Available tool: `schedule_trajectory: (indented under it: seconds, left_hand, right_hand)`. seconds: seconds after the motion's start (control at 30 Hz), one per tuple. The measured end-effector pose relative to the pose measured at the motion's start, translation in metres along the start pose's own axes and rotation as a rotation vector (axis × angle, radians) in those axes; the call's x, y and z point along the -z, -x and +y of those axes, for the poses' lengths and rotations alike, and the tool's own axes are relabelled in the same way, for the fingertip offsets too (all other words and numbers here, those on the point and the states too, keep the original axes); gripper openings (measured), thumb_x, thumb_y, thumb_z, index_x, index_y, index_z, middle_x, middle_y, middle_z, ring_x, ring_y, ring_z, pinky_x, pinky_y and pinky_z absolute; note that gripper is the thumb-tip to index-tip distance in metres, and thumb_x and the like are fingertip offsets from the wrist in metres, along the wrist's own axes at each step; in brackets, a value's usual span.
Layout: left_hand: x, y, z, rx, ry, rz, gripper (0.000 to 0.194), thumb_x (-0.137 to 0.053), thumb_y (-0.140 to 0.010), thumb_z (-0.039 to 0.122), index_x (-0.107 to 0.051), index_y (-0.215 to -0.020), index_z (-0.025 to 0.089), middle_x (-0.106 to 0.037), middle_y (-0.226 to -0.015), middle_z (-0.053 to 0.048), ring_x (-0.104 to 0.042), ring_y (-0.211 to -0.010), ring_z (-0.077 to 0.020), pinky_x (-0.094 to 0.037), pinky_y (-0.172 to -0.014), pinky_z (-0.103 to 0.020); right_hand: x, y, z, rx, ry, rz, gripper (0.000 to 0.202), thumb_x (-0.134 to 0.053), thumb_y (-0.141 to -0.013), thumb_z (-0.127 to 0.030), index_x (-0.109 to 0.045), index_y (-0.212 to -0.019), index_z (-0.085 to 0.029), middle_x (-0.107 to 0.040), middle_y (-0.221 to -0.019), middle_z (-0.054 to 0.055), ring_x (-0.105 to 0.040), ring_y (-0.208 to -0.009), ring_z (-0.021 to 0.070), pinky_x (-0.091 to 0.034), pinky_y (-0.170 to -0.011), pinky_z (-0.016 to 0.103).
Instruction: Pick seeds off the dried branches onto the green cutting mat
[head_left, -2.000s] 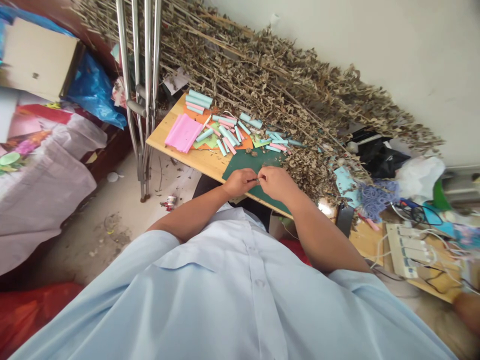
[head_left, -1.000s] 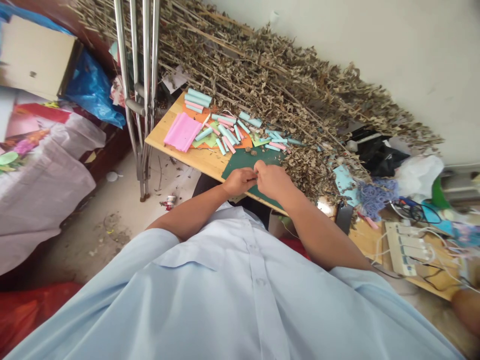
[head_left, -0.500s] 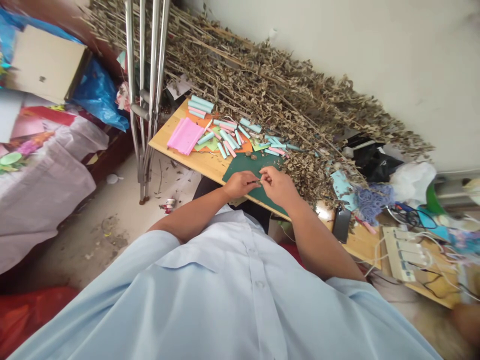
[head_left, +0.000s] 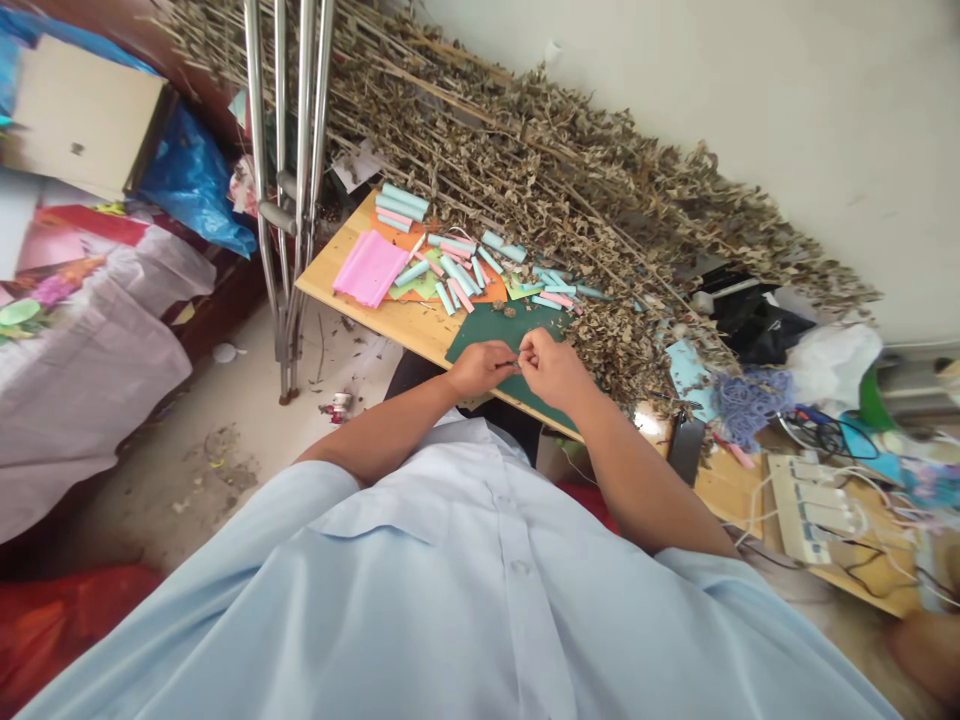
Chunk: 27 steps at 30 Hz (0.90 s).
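Observation:
Over the front edge of a dark green mat (head_left: 480,327), my left hand (head_left: 480,368) and my right hand (head_left: 551,366) meet fingertip to fingertip. Both are closed in a pinch. A tiny thing seems to be between them, too small and too covered by fingers to name. Small brown round bits (head_left: 509,310) lie on the mat just beyond. Crumbled dry leaves (head_left: 611,345) are heaped to the right of my right hand. Blue and pink paper rolls (head_left: 454,270) are scattered behind the mat, and a stack of pink paper (head_left: 370,268) lies to their left.
Dried leafy stalks (head_left: 525,150) are piled along the wall behind the wooden table (head_left: 330,262). Metal crutches (head_left: 300,180) stand at its left end. On the right are a black phone (head_left: 685,450), purple yarn (head_left: 750,405) and a power strip (head_left: 814,505) with cables.
My right hand has turned slightly and its fingers are curled closer to the left fingertips. My left hand stays in place. The view has shifted a little.

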<state>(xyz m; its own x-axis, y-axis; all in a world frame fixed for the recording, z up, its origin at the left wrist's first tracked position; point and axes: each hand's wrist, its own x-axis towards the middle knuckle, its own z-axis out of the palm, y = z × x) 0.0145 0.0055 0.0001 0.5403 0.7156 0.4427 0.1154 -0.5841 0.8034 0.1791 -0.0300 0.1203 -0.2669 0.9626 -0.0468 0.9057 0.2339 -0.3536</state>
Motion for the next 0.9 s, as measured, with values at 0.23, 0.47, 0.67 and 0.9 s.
schedule_trajectory:
  seconds: [0.23, 0.47, 0.67, 0.9]
  left_hand:
    - [-0.001, 0.001, -0.004, 0.000, -0.028, -0.005, 0.026, -0.057, -0.097, 0.035, -0.074, -0.093, 0.017, -0.070, -0.090, -0.008, -0.066, -0.088, -0.0178, -0.051, -0.080, -0.028]
    - [0.003, -0.001, 0.003, 0.015, -0.021, 0.008, 0.027, -0.059, -0.097, 0.036, -0.073, -0.086, 0.016, -0.069, -0.086, -0.007, -0.065, -0.085, -0.0168, -0.051, -0.079, -0.028]
    - [0.004, -0.001, 0.004, 0.027, 0.015, 0.034, 0.025, -0.064, -0.095, 0.039, -0.076, -0.097, 0.017, -0.073, -0.093, -0.009, -0.068, -0.088, -0.0179, -0.053, -0.083, -0.030]
    - [0.004, 0.000, 0.000, -0.002, -0.019, 0.014, 0.025, -0.058, -0.098, 0.034, -0.076, -0.096, 0.018, -0.071, -0.087, -0.007, -0.066, -0.086, -0.0175, -0.052, -0.080, -0.029]
  right_hand:
    - [-0.002, -0.007, -0.004, -0.012, 0.058, -0.003, 0.017, -0.052, -0.086, -0.016, -0.058, -0.100, -0.022, -0.069, -0.078, 0.005, -0.063, -0.071, 0.0230, -0.038, -0.066, 0.030]
    - [-0.005, -0.005, -0.001, 0.005, -0.047, 0.036, 0.020, -0.053, -0.088, -0.018, -0.062, -0.105, -0.022, -0.071, -0.082, 0.004, -0.066, -0.075, 0.0218, -0.046, -0.070, 0.030]
    - [-0.012, 0.008, 0.021, 0.010, -0.271, 0.165, 0.024, -0.058, -0.086, -0.022, -0.066, -0.109, -0.023, -0.073, -0.101, 0.005, -0.069, -0.083, 0.0188, -0.055, -0.080, 0.033]
    - [-0.032, 0.016, 0.026, -0.008, -0.339, 0.170, 0.016, -0.065, -0.085, -0.028, -0.071, -0.098, -0.022, -0.072, -0.095, 0.006, -0.068, -0.081, 0.0207, -0.057, -0.078, 0.036]
